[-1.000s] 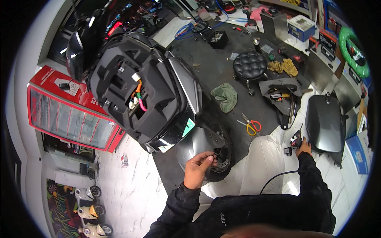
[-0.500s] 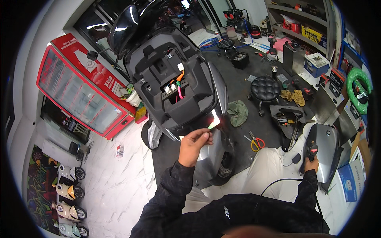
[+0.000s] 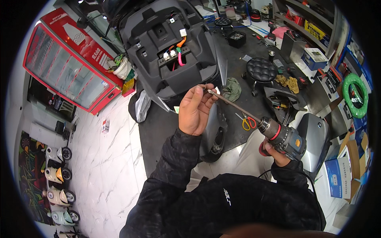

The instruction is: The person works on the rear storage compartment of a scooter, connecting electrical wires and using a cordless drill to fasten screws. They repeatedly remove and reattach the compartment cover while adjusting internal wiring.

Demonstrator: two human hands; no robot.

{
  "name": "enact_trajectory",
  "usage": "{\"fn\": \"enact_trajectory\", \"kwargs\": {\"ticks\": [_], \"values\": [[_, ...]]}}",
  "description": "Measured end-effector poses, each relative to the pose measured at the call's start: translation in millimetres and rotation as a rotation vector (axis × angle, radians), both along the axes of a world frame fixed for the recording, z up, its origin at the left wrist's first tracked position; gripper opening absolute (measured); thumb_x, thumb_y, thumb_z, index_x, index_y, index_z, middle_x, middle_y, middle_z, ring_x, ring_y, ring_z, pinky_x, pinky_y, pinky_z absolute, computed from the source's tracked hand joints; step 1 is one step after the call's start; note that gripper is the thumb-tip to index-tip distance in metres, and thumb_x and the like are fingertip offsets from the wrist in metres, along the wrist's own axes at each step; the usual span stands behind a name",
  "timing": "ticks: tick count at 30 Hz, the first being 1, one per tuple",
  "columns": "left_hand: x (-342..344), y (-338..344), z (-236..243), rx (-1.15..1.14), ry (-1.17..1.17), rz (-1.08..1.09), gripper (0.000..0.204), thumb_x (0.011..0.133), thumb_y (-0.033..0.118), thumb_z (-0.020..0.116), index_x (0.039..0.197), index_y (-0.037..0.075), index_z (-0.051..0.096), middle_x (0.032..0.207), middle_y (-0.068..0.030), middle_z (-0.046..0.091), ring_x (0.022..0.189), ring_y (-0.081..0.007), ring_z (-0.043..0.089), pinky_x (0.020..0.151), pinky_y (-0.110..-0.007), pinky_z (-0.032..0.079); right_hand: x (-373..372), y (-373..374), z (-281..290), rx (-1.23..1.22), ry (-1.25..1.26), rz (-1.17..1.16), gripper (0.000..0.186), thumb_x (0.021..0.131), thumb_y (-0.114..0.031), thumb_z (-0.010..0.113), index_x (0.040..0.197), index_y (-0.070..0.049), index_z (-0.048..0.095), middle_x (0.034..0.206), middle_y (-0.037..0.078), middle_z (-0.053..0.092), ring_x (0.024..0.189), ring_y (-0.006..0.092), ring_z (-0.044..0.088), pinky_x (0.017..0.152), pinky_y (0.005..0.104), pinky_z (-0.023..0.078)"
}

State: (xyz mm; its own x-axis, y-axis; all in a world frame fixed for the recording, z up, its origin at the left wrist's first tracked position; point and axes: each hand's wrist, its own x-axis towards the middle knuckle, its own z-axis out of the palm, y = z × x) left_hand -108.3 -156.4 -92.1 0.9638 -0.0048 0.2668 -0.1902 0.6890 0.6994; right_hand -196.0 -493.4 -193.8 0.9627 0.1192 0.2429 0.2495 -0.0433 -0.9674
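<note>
My right hand (image 3: 275, 154) grips a dark cordless drill (image 3: 284, 137) with a red ring and a long thin bit (image 3: 234, 105) that points up and left. My left hand (image 3: 195, 109) is raised in front of me, its fingertips pinched around the tip of that bit. Just beyond the hands stands a dark grey scooter (image 3: 170, 51) with its body panels off, orange and pink wires (image 3: 179, 51) showing in its open frame. Its rear wheel (image 3: 216, 139) sits below my left hand.
A red glass-door cooler (image 3: 69, 65) stands at the left. A grey scooter panel (image 3: 317, 137) lies at the right beside red-handled scissors (image 3: 249, 122), a green rag (image 3: 232, 89) and a black round stool (image 3: 261, 71). Shelves with boxes and a green hose coil (image 3: 354, 95) line the right.
My right hand has lifted the drill from beside the grey panel up toward the scooter. My left hand left the scooter's rear and now holds the bit's tip. My view swung upward.
</note>
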Motion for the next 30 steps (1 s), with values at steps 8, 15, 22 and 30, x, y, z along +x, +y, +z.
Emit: {"fn": "enact_trajectory", "kwargs": {"ticks": [8,15,22,30], "values": [[-12.5,17.1,3.7,0.060,-0.024,-0.028,0.026,0.114,0.026,0.065,0.123,0.002,0.071,0.121,-0.0127,0.075,0.111,-0.0232,0.072,0.099,-0.038,0.060,3.4,24.2,8.4,0.047,0.054,0.129,0.033,0.096,-0.011,0.081,0.125,0.000,0.068,0.094,0.005,0.072,0.083,0.0158,0.069,0.077,0.0325,0.055],[-17.1,18.9,2.1,0.056,-0.035,-0.042,0.027,0.115,0.026,0.064,0.124,0.001,0.069,0.119,-0.0139,0.075,0.111,-0.0249,0.074,0.099,-0.038,0.060,0.3,28.6,13.9,0.040,0.071,0.131,0.031,0.095,-0.006,0.079,0.124,0.000,0.069,0.094,0.004,0.073,0.082,0.0150,0.070,0.077,0.0314,0.057],[-18.8,23.9,8.8,0.214,-0.023,-0.006,0.024,0.114,0.019,0.064,0.124,-0.003,0.067,0.119,-0.0200,0.076,0.107,-0.0274,0.078,0.096,-0.036,0.065,-4.1,24.5,15.1,0.038,0.086,0.119,0.033,0.096,-0.009,0.082,0.125,-0.001,0.069,0.095,0.003,0.073,0.084,0.0143,0.070,0.077,0.0312,0.057],[-16.1,38.8,22.3,0.472,0.186,-0.097,0.023,0.112,0.014,0.065,0.122,-0.007,0.067,0.118,-0.0219,0.077,0.101,-0.0273,0.080,0.092,-0.035,0.068,-4.6,9.5,-4.6,-0.194,-0.042,-0.013,0.033,0.089,-0.017,0.092,0.114,-0.005,0.075,0.097,0.003,0.076,0.087,0.0156,0.073,0.079,0.0318,0.058]]}}
